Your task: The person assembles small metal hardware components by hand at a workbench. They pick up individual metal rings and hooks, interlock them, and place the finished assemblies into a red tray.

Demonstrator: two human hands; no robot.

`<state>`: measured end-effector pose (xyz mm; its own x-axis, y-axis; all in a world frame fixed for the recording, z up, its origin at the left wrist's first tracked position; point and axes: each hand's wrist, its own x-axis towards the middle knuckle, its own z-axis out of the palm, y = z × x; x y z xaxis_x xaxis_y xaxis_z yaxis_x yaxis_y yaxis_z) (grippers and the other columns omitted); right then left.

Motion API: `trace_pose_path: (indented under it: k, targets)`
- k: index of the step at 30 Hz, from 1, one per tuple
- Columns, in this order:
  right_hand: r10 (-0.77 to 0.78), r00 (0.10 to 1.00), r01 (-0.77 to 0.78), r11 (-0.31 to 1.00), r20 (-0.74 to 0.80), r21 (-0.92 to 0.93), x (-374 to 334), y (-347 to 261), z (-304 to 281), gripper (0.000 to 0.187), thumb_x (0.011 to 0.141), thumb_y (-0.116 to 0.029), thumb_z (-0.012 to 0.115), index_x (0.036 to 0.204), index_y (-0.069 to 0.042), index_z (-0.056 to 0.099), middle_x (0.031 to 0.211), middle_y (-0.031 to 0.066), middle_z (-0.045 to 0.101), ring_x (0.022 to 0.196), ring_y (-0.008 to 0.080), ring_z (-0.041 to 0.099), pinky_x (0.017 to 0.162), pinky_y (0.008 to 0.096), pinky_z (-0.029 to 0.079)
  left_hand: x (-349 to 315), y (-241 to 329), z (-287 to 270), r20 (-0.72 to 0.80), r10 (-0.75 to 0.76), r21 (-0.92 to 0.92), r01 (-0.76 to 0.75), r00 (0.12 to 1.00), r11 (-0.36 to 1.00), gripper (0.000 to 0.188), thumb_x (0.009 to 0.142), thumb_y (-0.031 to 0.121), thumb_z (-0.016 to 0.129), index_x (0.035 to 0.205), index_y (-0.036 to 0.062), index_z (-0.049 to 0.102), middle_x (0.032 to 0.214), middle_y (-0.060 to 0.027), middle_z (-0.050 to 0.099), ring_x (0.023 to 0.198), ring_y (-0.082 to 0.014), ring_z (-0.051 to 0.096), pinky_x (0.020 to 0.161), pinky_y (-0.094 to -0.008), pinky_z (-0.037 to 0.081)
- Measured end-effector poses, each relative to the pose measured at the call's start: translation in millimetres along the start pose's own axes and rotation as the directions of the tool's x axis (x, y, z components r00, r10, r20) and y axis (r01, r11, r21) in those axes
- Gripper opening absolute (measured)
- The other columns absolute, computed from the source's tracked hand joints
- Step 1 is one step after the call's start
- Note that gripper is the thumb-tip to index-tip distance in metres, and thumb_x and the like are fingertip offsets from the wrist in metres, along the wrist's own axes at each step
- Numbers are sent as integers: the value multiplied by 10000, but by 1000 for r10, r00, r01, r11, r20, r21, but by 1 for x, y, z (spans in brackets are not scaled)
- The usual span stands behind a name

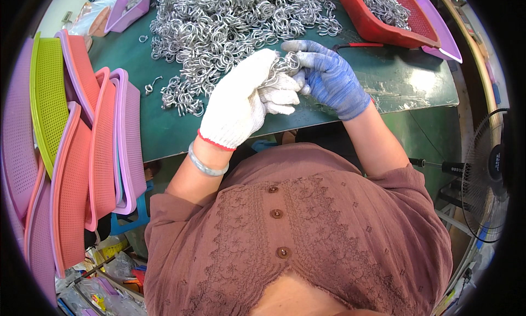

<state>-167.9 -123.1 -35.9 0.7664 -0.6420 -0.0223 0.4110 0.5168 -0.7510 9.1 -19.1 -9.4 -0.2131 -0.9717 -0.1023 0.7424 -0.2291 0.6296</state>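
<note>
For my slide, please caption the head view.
White-gloved left hand, blue-gloved right hand holding silvery metal rings over green table.

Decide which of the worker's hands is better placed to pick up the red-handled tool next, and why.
Probably the right hand: blue-gloved, it is close to the red-handled tool. The left hand, white-gloved, is farther off and holds metal rings, which the right also touches.

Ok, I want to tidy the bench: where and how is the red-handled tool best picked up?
Probably by its red handle, from the person's near side: the slim handle lies uncovered on the green table, while the red basket sits close behind it.
</note>
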Motion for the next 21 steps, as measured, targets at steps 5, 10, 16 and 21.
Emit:
trace_pose_path:
  k: [5,10,16,21]
  targets:
    - [-107,994,103,968,-4,-229,-5,-3,7,412,929,-83,498,1324,30,466,853,122,652,704,151,627,660,254,523,-2,-4,4,-38,93,94,-90,995,992,379,967,171,522,1286,-20,450,1031,-219,627,800,-256,634,662,-331,530]
    - [-215,977,199,928,-17,-315,-10,-5,17,443,906,-62,509,1339,19,461,915,85,616,755,119,605,680,242,516,-11,-7,3,-26,168,217,-158,985,963,516,925,71,560,1384,-26,346,1103,-242,607,879,-297,648,739,-372,552]
    - [-258,966,250,888,33,-387,-11,-8,18,442,896,-15,510,1335,17,468,940,73,601,758,104,581,699,228,505,-12,-8,3,-5,197,265,-189,980,945,522,902,36,560,1374,-58,357,1112,-229,615,926,-280,657,780,-368,562]
    - [-288,957,274,854,37,-443,-13,-9,20,436,893,2,515,1328,8,480,934,62,611,756,94,565,704,226,499,-12,-5,6,-62,157,346,-127,986,929,470,886,26,565,1317,-104,432,1105,-203,627,926,-226,659,787,-328,562]
